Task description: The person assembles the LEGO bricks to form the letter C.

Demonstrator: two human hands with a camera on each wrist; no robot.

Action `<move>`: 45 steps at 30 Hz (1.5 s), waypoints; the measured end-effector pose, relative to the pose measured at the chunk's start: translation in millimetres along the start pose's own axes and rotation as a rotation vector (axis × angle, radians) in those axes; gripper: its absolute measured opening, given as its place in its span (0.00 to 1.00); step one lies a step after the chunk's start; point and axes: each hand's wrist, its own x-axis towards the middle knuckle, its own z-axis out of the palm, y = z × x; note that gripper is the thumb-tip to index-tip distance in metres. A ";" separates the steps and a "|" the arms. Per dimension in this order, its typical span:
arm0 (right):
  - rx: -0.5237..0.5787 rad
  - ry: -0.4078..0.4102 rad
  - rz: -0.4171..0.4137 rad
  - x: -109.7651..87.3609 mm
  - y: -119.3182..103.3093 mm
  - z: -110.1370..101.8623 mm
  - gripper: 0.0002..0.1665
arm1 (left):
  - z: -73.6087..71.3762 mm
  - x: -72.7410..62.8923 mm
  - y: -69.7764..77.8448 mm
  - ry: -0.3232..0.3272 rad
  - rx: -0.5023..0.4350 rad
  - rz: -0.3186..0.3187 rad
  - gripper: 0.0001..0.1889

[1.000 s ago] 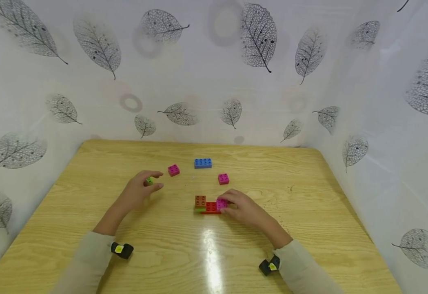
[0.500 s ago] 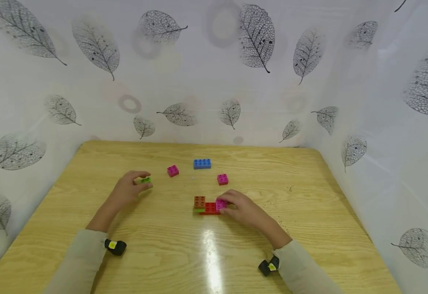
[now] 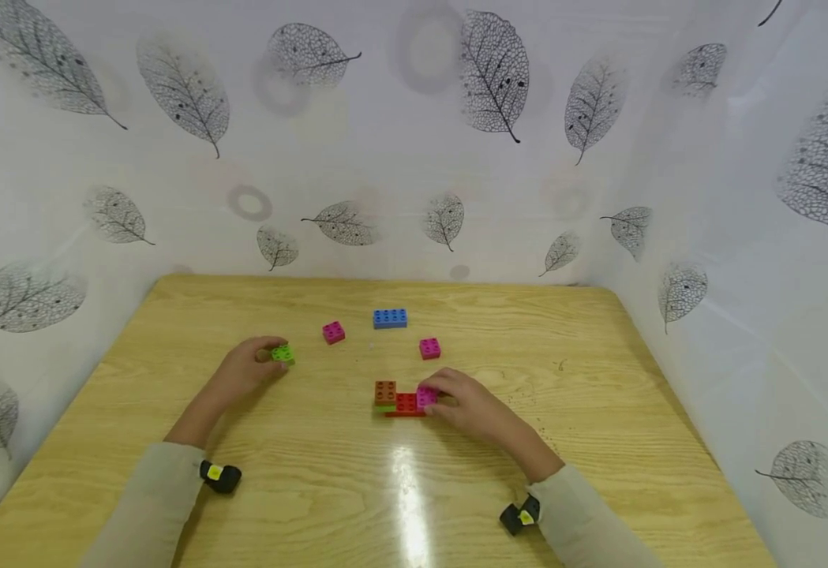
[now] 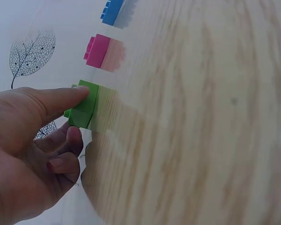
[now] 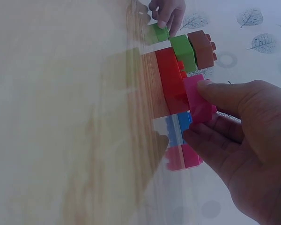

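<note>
At the left of the table in the head view, my left hand (image 3: pixel 246 369) pinches a lime green building brick (image 3: pixel 283 354) between thumb and fingers. Its flat underside meets the tabletop in the left wrist view (image 4: pixel 86 105). Near the middle, my right hand (image 3: pixel 472 402) holds a bright pink brick (image 5: pixel 199 99) by its sides, on the right end of a long red brick (image 5: pixel 168 77). On that red brick's other end sits a green brick (image 5: pixel 183 52) topped by an orange-brown brick (image 3: pixel 385 392). Red studs show between the two ends.
Behind the built piece lie a blue brick (image 3: pixel 390 319) and two magenta bricks, one on the left (image 3: pixel 333 332) and one on the right (image 3: pixel 430 348). A pale sheet with leaf prints (image 3: pixel 385 158) surrounds the wooden table (image 3: pixel 314 489).
My left hand has drawn back to the left, and its spread fingers have come together on the green brick. The right hand stays at the pink brick.
</note>
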 end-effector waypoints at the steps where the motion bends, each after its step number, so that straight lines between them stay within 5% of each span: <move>1: -0.002 0.000 -0.003 0.1 0.3 0.2 0.23 | 0.0 -0.1 -0.6 0.000 0.000 0.002 0.28; 8: -0.001 0.005 -0.024 -0.8 0.6 1.1 0.23 | 3.3 -1.6 1.0 0.012 -0.041 0.003 0.29; 16: 0.005 0.003 -0.013 -1.0 0.5 0.9 0.23 | 12.3 -4.8 22.5 -0.011 -0.146 -0.012 0.29; 28: -0.003 0.004 -0.022 -0.8 -2.9 -0.4 0.23 | 36.4 -9.3 38.5 0.005 -0.096 0.117 0.26; 45: -0.012 0.003 -0.013 -1.0 -1.7 -0.2 0.22 | 59.8 -22.6 83.8 -0.017 -0.036 0.263 0.23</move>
